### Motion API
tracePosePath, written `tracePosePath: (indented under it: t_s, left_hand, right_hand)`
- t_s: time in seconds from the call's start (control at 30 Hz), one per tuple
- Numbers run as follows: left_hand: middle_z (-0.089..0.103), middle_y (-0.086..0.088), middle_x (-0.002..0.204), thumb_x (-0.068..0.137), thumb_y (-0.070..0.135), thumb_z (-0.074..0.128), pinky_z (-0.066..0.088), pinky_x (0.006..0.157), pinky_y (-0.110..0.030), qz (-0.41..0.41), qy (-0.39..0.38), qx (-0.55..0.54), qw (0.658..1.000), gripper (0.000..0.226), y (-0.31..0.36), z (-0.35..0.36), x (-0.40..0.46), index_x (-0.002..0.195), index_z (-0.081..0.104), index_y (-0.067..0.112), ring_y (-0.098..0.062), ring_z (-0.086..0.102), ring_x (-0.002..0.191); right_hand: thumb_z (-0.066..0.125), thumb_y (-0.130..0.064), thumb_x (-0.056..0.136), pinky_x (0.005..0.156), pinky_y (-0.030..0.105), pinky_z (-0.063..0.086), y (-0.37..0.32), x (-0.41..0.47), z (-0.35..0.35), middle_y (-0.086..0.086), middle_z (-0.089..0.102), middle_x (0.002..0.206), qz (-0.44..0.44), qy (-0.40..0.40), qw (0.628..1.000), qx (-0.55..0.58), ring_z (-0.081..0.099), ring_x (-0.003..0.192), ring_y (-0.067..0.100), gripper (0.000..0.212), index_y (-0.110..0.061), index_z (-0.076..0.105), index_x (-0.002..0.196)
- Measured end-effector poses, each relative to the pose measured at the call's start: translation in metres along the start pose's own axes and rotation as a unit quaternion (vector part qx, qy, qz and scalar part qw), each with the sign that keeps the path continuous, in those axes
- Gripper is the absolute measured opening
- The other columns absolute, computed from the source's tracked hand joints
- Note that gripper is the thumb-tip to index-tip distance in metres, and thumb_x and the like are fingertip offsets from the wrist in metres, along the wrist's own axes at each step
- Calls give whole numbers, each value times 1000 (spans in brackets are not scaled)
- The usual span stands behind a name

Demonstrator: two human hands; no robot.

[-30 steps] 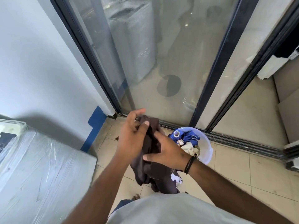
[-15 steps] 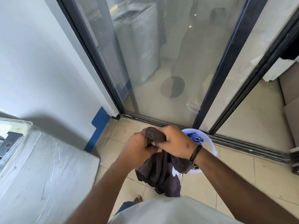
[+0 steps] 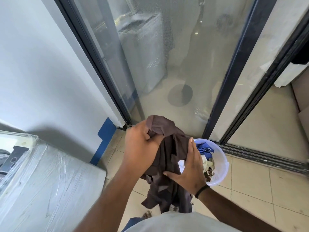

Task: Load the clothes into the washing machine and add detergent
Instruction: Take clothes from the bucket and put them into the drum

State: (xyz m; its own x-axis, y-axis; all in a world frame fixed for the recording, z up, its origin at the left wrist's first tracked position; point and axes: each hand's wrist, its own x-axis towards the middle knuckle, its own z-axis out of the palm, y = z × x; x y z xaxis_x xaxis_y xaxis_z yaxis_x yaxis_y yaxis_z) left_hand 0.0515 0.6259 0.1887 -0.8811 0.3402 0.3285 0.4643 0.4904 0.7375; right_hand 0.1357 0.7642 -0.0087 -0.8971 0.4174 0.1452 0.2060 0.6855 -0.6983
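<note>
My left hand [image 3: 142, 148] grips the top of a dark brown garment [image 3: 167, 164], fingers curled into a bunched fold of it, so the cloth hangs down from that hand in front of my body. My right hand [image 3: 190, 168] lies against the hanging cloth lower down, fingers straight and spread, thumb pointing left across the fabric; it presses rather than pinches. Just right of my right hand, and partly behind it, a pale bucket [image 3: 222, 164] stands on the tiled floor [image 3: 250, 190], with blue clothes [image 3: 205, 148] and lighter pieces inside. To the left of my left arm is the washing machine [image 3: 50, 181], wrapped in clear plastic film. Beyond both hands stands a glass sliding door [image 3: 167, 56] in a dark frame.
</note>
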Motion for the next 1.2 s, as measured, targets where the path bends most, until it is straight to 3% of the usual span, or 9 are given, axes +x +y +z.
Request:
tracePosePath:
  t_s: [0.1, 0.27, 0.37, 0.47, 0.53, 0.7, 0.87, 1.0, 1.2]
  left_hand:
    - [48, 20, 39, 79, 3, 82, 35, 49, -4, -30, 51, -58, 997, 63, 16, -10, 4, 37, 44, 30, 5, 47, 39]
    - [51, 22, 43, 80, 13, 83, 37, 52, -9, -51, 71, -115, 990, 57, 9, -27, 19, 44, 42, 32, 2, 49, 44]
    - [59, 22, 50, 79, 24, 84, 41, 56, -19, -100, 43, -74, 991, 38, -20, -41, 25, 55, 55, 28, 1, 57, 52]
    - [60, 23, 50, 73, 23, 89, 39, 53, -15, -139, -24, -1, 990, 36, -53, -51, 18, 56, 57, 24, 4, 59, 53]
    - [70, 24, 71, 66, 23, 94, 52, 70, -17, -155, -94, 16, 983, 24, -72, -51, 4, 71, 70, 28, 7, 66, 73]
    - [70, 3, 100, 50, 55, 80, 55, 88, -50, -170, -186, 57, 966, 51, -98, -29, -25, 93, 60, 34, -21, 68, 95]
    - [64, 7, 115, 46, 51, 88, 56, 85, -41, -154, -78, 10, 985, 95, -106, -46, -24, 125, 35, 43, -17, 65, 105]
    - [64, 20, 110, 67, 49, 88, 52, 98, -38, -125, -17, 30, 992, 47, -121, -78, -13, 102, 57, 48, 4, 60, 102]
    - [70, 7, 97, 76, 34, 81, 54, 84, -46, -43, 34, -12, 998, 22, -133, -101, -8, 90, 69, 22, -18, 68, 97]
  right_hand:
    - [71, -82, 55, 106, 43, 42, 35, -1, 18, -2, 48, 145, 116, -122, 986, -6, 47, 133, 23, 117, -27, 31, 150]
    - [62, -42, 94, 73, 34, 46, 46, 5, 30, 6, 72, 94, 149, -254, 956, -8, 67, 100, 32, 20, -22, 64, 91]
    - [58, -23, 93, 69, 35, 46, 45, 14, 25, 13, 72, 94, 132, -228, 963, -54, 65, 96, 38, 12, -15, 67, 94]
    - [56, -13, 87, 60, 33, 33, 36, 27, 18, 20, 65, 77, 113, -200, 973, -32, 63, 84, 44, 19, -15, 50, 69]
    - [53, -18, 83, 60, 35, 33, 15, 39, 14, 25, 67, 80, 76, -183, 980, -13, 62, 84, 47, 16, -13, 52, 68]
    - [58, -14, 81, 57, 35, 38, -77, 68, 2, 25, 69, 78, -34, -131, 989, 58, 67, 79, 41, 20, 2, 64, 69]
    - [60, -10, 86, 65, 38, 51, -157, 91, -13, 11, 71, 75, -131, -187, 949, 216, 64, 77, 9, 13, -2, 66, 77]
    - [61, 0, 89, 92, 31, 53, -174, 100, -17, 6, 74, 108, -86, -326, 839, 427, 69, 104, 24, 27, -1, 68, 115]
    - [55, -16, 67, 86, 32, 49, -150, 64, 44, -3, 70, 101, 15, -78, 909, 410, 63, 95, 10, 37, -17, 64, 103]
